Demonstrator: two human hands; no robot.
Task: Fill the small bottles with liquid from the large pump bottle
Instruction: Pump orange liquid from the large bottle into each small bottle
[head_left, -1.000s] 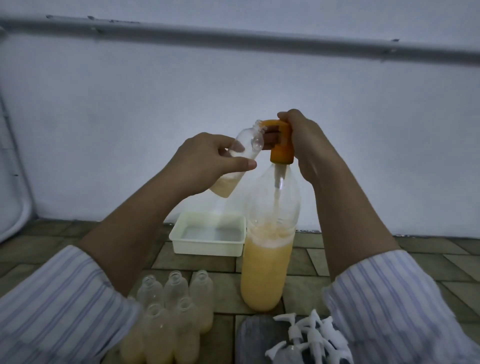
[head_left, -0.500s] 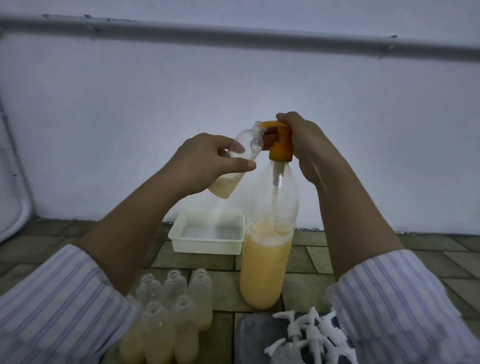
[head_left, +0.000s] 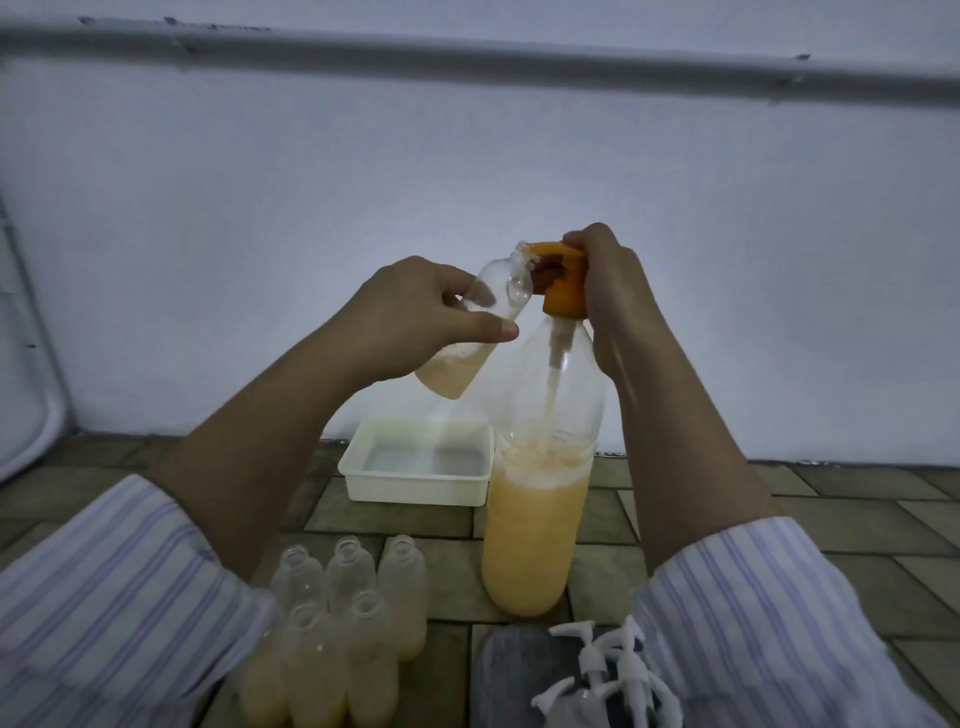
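Your left hand grips the light, slippery small bottle mid-body at nine o'clock of the orange pump head, which your right hand clasps.

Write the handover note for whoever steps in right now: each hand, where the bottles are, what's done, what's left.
Left hand grips a small bottle, tilted, mouth at the spout, liquid only in its bottom part.
Right hand grips the orange pump head of the large pump bottle, which stands on the tiled floor about half full.
Five small bottles stand in front, filled, uncapped.
White pump caps lie near right; white tray behind.
Left: finish filling the held bottle; caps not yet fitted.
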